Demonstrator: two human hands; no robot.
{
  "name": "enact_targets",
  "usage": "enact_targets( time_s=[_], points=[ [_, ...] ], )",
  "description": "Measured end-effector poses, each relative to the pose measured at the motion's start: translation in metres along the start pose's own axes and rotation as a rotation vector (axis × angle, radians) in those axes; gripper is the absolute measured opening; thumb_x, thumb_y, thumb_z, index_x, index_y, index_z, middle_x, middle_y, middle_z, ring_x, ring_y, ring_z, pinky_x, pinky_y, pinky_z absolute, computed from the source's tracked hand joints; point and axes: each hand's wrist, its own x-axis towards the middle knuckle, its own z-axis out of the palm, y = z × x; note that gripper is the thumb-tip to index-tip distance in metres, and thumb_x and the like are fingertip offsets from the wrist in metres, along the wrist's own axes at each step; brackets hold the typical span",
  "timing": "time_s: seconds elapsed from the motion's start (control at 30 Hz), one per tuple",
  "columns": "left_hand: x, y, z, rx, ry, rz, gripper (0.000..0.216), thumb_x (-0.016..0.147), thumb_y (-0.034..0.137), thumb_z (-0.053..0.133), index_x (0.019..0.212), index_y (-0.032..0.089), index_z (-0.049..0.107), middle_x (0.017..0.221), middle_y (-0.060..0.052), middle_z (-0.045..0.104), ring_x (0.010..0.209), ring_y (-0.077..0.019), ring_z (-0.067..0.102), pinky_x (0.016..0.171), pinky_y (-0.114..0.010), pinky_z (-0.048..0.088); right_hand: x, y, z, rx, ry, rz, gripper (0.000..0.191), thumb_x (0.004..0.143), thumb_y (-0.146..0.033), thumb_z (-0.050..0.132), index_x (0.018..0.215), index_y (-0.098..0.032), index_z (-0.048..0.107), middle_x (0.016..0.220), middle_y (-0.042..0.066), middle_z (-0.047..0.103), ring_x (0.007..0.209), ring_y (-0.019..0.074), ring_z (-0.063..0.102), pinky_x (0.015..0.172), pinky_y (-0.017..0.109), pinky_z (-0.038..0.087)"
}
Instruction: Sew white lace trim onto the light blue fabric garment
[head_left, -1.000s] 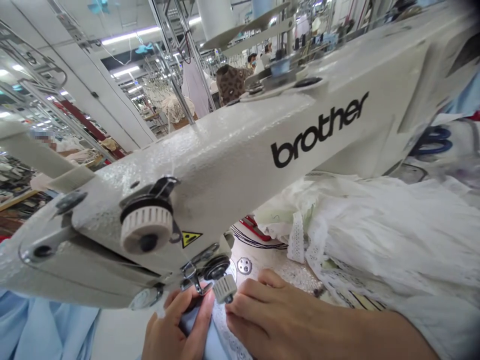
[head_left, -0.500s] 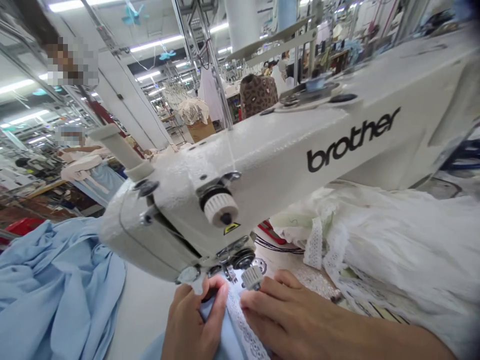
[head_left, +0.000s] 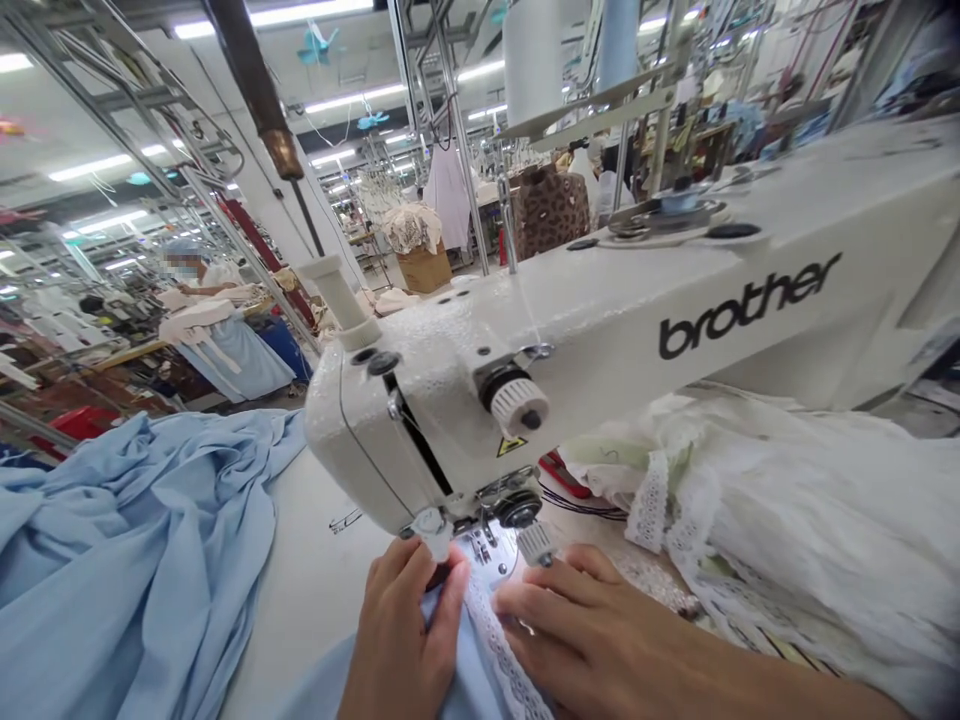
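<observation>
Under the head of a white sewing machine (head_left: 600,310), both of my hands are at the light blue fabric (head_left: 465,675) and the white lace trim (head_left: 501,655) along its edge. My left hand (head_left: 405,630) pinches the blue fabric between thumb and fingers, just left of the lace. On the other side, my right hand (head_left: 592,620) has its fingers curled together at the lace edge; its fingertips are partly hidden. The metal presser foot (head_left: 480,548) is just beyond the fabric's far end, over the lit needle plate (head_left: 501,568).
A heap of blue fabric (head_left: 142,540) covers the table's left side. White lace-edged cloth (head_left: 810,490) is piled right, beneath the machine arm. A red-handled tool (head_left: 564,476) lies behind the needle area. Thread cones (head_left: 532,65) stand above. Another person (head_left: 199,270) works far left.
The view has shifted, so the machine appears farther right. The fabric's far end has come back toward me with both hands, and more of the needle plate shows.
</observation>
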Motion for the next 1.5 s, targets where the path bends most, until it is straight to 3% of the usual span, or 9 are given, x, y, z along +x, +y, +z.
enact_targets(
  time_s=[0.2, 0.4, 0.67, 0.97, 1.17, 1.3, 1.5],
  points=[
    [0.000, -0.001, -0.006, 0.008, -0.035, 0.009, 0.026, 0.097, 0.042, 0.045, 0.082, 0.024, 0.059, 0.080, 0.000, 0.060, 0.075, -0.0190, 0.058, 0.070, -0.033, 0.047, 0.000, -0.005, -0.010, 0.054, -0.034, 0.013, 0.011, 0.099, -0.023, 0.051, 0.104, -0.021, 0.061, 0.112, 0.002, 0.065, 0.095, 0.0200, 0.057, 0.083, 0.035, 0.043],
    [0.001, -0.002, -0.020, -0.007, -0.107, 0.126, 0.016, 0.093, 0.033, 0.052, 0.083, 0.025, 0.061, 0.093, -0.002, 0.063, 0.092, -0.0189, 0.061, 0.081, -0.031, 0.050, 0.002, -0.005, -0.004, 0.094, -0.091, 0.004, 0.009, 0.096, -0.022, 0.057, 0.105, -0.019, 0.058, 0.109, 0.004, 0.064, 0.095, 0.0204, 0.055, 0.083, 0.035, 0.041],
    [0.003, 0.004, -0.021, 0.045, -0.017, 0.284, 0.019, 0.095, 0.028, 0.052, 0.080, 0.018, 0.058, 0.086, -0.001, 0.060, 0.086, -0.0165, 0.060, 0.080, -0.036, 0.052, -0.002, -0.012, -0.004, -0.010, -0.041, -0.010, 0.011, 0.098, -0.023, 0.055, 0.106, -0.016, 0.059, 0.108, 0.004, 0.066, 0.097, 0.0188, 0.055, 0.083, 0.034, 0.038],
    [-0.003, 0.015, -0.024, 0.146, 0.058, 0.403, 0.019, 0.094, 0.032, 0.059, 0.087, 0.015, 0.062, 0.084, 0.000, 0.063, 0.079, -0.0139, 0.063, 0.074, -0.033, 0.054, -0.002, -0.021, -0.015, -0.091, 0.005, -0.022, 0.014, 0.099, -0.021, 0.051, 0.098, -0.016, 0.064, 0.108, 0.004, 0.068, 0.100, 0.0176, 0.057, 0.088, 0.033, 0.038],
    [-0.004, 0.015, -0.027, 0.126, 0.135, 0.475, 0.021, 0.100, 0.030, 0.045, 0.092, 0.016, 0.059, 0.086, -0.002, 0.066, 0.080, -0.0153, 0.065, 0.072, -0.032, 0.054, -0.002, -0.018, -0.019, -0.098, -0.006, -0.031, 0.017, 0.100, -0.027, 0.051, 0.097, -0.016, 0.063, 0.110, 0.003, 0.067, 0.097, 0.0160, 0.056, 0.090, 0.032, 0.037],
    [-0.005, 0.012, -0.023, 0.131, 0.031, 0.525, 0.016, 0.097, 0.026, 0.047, 0.095, 0.023, 0.062, 0.083, 0.000, 0.067, 0.078, -0.0153, 0.065, 0.073, -0.028, 0.052, -0.001, -0.014, -0.016, -0.062, -0.046, -0.005, 0.020, 0.102, -0.025, 0.046, 0.098, -0.015, 0.062, 0.110, 0.004, 0.066, 0.096, 0.0164, 0.055, 0.089, 0.032, 0.037],
    [-0.004, 0.000, -0.019, 0.171, -0.035, 0.546, 0.020, 0.092, 0.019, 0.055, 0.109, 0.027, 0.063, 0.096, 0.001, 0.068, 0.089, -0.0156, 0.062, 0.086, -0.029, 0.046, 0.000, -0.010, -0.012, 0.002, -0.100, 0.032, 0.021, 0.103, -0.024, 0.042, 0.101, -0.014, 0.061, 0.104, 0.006, 0.065, 0.091, 0.0183, 0.053, 0.082, 0.033, 0.037]
  ],
)
